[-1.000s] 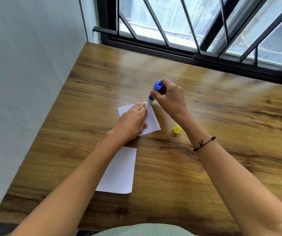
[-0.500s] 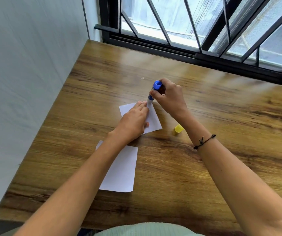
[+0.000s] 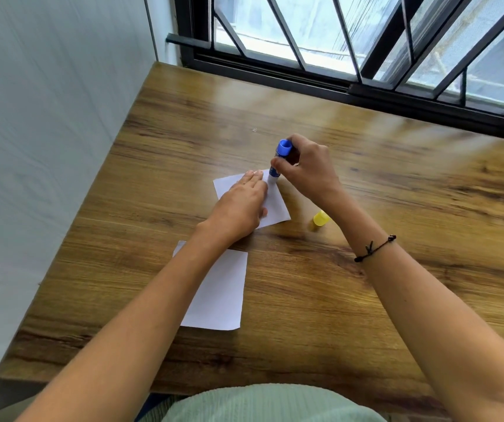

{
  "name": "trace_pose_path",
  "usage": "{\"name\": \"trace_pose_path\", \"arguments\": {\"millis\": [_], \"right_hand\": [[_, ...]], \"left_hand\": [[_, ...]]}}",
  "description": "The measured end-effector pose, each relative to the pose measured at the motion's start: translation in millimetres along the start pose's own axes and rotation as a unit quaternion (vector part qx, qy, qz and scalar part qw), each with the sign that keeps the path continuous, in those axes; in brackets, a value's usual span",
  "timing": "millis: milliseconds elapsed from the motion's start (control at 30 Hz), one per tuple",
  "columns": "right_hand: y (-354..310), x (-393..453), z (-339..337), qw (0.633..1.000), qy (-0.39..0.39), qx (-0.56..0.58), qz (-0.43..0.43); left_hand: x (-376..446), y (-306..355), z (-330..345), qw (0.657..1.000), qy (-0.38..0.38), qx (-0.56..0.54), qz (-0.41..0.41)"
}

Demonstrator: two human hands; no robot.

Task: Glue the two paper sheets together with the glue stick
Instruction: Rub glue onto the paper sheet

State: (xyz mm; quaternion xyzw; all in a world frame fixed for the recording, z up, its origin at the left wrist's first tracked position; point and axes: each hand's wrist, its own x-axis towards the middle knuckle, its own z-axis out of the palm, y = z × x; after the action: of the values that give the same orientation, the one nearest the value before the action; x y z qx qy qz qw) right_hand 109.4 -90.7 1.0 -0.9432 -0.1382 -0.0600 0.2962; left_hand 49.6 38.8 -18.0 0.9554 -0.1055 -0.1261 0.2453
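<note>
Two white paper sheets lie on the wooden table (image 3: 366, 184). My left hand (image 3: 241, 205) presses flat on the far sheet (image 3: 275, 205), fingers straight. My right hand (image 3: 305, 169) grips the blue glue stick (image 3: 279, 159), held nearly upright with its tip on the far edge of that sheet, just right of my left fingertips. The near sheet (image 3: 217, 293) lies closer to me, partly under my left forearm. The glue stick's yellow cap (image 3: 320, 219) stands on the table to the right of the far sheet.
A white wall runs along the table's left side. A black-framed window with bars lines the far edge. The table's near edge is just in front of my body.
The glue stick's tip has slid a little toward me along the far sheet's edge. My left hand stays pressed on the sheet. The view has shifted slightly.
</note>
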Motion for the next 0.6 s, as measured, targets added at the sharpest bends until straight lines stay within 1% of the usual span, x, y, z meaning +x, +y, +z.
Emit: {"name": "trace_pose_path", "arguments": {"millis": [600], "right_hand": [[5,-32,-13,1.0,-0.005,-0.009,0.002]], "left_hand": [[14,1,1,0.999,0.002,0.048,-0.012]]}}
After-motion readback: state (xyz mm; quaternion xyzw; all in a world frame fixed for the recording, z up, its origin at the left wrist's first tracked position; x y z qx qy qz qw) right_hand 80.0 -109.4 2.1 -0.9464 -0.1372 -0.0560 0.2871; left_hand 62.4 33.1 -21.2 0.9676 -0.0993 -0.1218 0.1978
